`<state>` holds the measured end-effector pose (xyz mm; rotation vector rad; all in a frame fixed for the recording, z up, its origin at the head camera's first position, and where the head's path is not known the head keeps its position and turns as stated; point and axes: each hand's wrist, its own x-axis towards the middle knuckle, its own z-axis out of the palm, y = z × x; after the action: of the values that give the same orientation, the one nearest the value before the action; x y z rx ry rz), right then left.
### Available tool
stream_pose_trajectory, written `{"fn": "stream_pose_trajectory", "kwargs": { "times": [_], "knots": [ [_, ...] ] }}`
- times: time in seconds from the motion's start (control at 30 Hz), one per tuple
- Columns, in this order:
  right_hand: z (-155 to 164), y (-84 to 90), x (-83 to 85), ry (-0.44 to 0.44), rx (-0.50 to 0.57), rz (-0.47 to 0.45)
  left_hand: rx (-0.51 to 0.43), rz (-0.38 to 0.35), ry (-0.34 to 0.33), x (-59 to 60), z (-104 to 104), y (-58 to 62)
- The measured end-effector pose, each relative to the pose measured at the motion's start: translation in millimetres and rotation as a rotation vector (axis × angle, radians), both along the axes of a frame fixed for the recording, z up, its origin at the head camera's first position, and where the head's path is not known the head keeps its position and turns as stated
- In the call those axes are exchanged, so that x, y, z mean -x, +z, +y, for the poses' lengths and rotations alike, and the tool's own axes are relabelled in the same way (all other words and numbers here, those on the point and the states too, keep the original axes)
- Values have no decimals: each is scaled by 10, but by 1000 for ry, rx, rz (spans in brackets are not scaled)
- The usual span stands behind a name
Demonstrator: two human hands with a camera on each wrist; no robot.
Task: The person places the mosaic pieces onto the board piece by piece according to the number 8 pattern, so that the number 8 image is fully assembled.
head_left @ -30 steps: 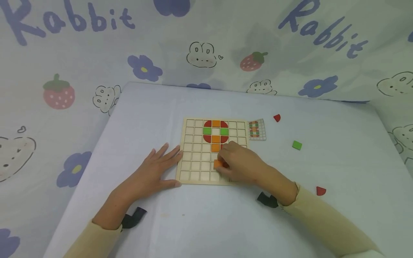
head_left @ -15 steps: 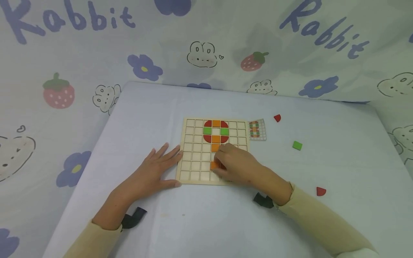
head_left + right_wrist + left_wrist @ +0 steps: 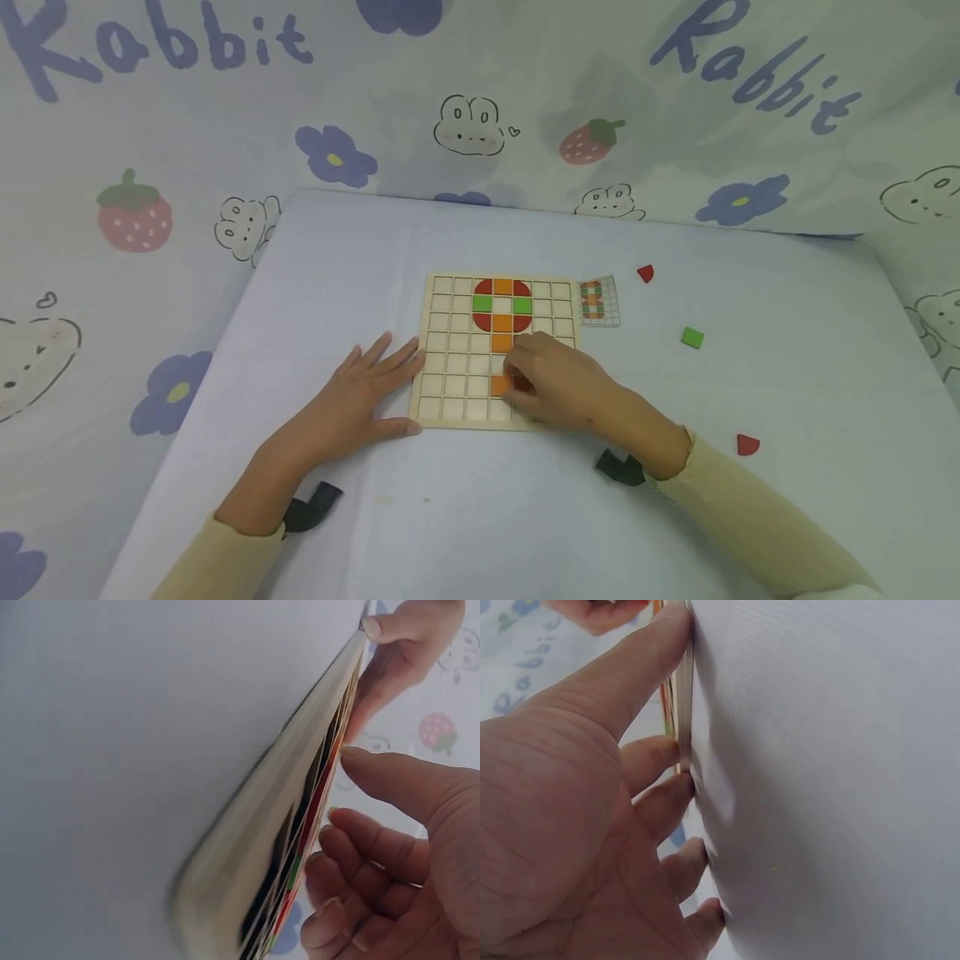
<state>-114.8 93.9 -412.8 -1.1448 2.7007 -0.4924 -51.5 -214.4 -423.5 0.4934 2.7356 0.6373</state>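
Observation:
A wooden grid board [image 3: 450, 367] lies on the table, with red, orange and green tiles set in its upper middle cells. My right hand [image 3: 525, 379] hovers low over the board's lower right part, and its curled fingertips pinch an orange tile [image 3: 499, 385] that lies in a cell. My left hand [image 3: 378, 375] lies flat on the table with fingers straight, touching the board's left edge. In the left wrist view the left hand [image 3: 592, 825] presses against the board's edge [image 3: 684, 697]. In the right wrist view the right hand [image 3: 390, 847] has its thumb against the board's face [image 3: 277, 825].
A small pattern card [image 3: 597, 302] lies beside the board's top right corner. To the right lie loose tiles: a red quarter-round [image 3: 645, 272], a green square [image 3: 692, 337] and another red piece [image 3: 747, 444]. A printed cloth hangs behind and around the table.
The right hand shifted the orange tile a little to the left and set it down into a cell. The left hand stayed in place.

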Motion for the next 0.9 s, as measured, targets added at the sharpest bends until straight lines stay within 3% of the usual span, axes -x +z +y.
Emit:
{"fn": "stream_pose_trajectory", "kwargs": {
  "times": [0.3, 0.67, 0.9],
  "knots": [
    [327, 7, -19, -102, 11, -35, -3, -7, -4, 3, 24, 21],
    [959, 24, -72, -202, -20, -50, -9, -9, -17, -1, 16, 42],
    [1333, 137, -136, -269, -71, -97, -13, -11, -16, 4, 21, 43]
  ]
}}
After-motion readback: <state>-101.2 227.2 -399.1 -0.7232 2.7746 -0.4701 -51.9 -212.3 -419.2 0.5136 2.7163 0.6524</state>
